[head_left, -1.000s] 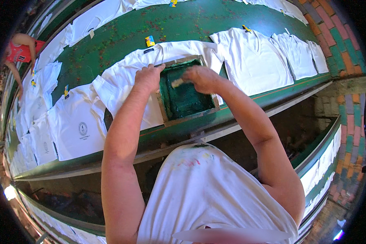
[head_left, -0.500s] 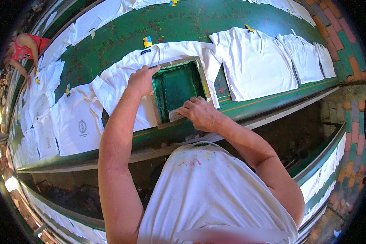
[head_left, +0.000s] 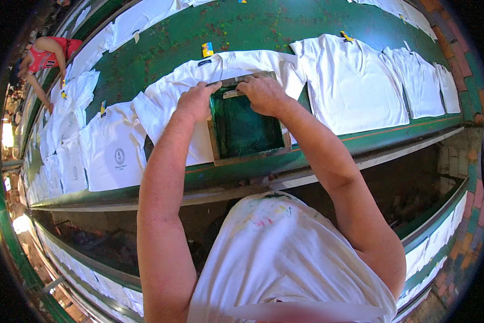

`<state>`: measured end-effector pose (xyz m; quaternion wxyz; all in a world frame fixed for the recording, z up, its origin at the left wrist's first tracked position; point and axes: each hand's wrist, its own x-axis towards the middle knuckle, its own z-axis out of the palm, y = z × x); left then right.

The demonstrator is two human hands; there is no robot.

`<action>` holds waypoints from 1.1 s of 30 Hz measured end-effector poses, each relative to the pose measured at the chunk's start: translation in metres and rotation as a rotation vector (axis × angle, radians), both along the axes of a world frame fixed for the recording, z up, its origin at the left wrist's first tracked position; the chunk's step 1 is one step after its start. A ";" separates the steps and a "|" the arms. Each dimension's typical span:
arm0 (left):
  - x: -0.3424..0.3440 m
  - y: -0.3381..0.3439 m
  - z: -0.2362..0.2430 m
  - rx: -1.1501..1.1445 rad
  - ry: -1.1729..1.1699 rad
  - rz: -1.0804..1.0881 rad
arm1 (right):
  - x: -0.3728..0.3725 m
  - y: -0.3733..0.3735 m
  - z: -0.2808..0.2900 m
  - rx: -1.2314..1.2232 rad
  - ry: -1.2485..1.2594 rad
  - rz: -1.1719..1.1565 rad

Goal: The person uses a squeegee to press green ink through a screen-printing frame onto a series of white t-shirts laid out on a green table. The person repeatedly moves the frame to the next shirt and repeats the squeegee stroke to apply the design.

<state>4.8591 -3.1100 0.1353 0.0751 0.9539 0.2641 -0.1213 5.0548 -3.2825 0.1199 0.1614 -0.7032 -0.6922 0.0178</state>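
A wooden screen-printing frame [head_left: 251,158] with dark green ink on its mesh lies on a white T-shirt [head_left: 166,83]. My left hand [head_left: 195,101] is closed on the frame's far left corner, its thumb along the far edge. My right hand [head_left: 263,95] grips a squeegee [head_left: 233,93] inside the frame, at the far side. Only a short pale length of the squeegee shows; my fingers hide the rest. To the left lies a white T-shirt [head_left: 104,142] with a small dark round print, and to the right a plain one [head_left: 355,86].
The long green table [head_left: 274,27] carries several more white shirts with blue-and-yellow tags. A person in a red jersey [head_left: 41,58] leans over its far left end. Another rail of shirts [head_left: 433,234] stands at the lower right, beside a brick wall [head_left: 471,188].
My right hand has moved with the squeegee from the frame's near side to its far side. My left hand stays on the frame. The whole view has shifted slightly.
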 end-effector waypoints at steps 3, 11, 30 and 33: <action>-0.002 0.001 0.002 -0.002 0.009 0.000 | -0.014 -0.010 -0.005 -0.029 -0.044 0.025; -0.002 0.002 0.001 0.001 -0.014 -0.030 | -0.061 -0.069 -0.002 -0.122 0.016 0.079; 0.010 0.008 -0.018 0.028 -0.044 -0.056 | -0.145 -0.137 0.005 -0.152 0.044 -0.085; 0.007 0.002 -0.004 -0.041 0.022 -0.023 | -0.163 -0.147 0.009 -0.051 -0.013 -0.124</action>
